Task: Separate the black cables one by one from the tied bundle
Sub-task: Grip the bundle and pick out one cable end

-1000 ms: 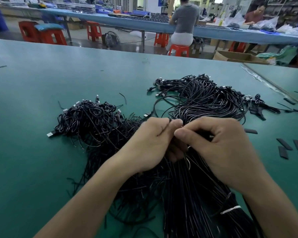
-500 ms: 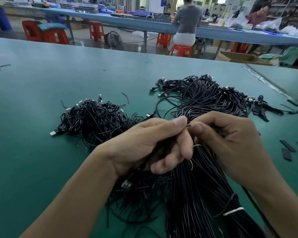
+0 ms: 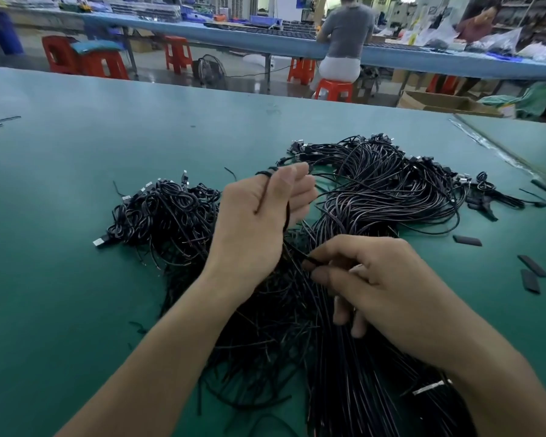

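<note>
Fingers (image 3: 301, 189) of my left hand (image 3: 252, 225) curled round one black cable (image 3: 264, 192) held above the green table (image 3: 60, 279), while my right hand (image 3: 382, 288) pinched strands of the tied bundle (image 3: 353, 389) lying near me, right of the loose pile (image 3: 164, 212).

— Where is the left hand (image 3: 259, 222)?
— Raised above the tied bundle (image 3: 353, 389), fingers curled round one black cable (image 3: 267, 190).
— And the right hand (image 3: 375, 285)?
— Lower, resting on the bundle, thumb and forefinger pinching a black cable too
</note>
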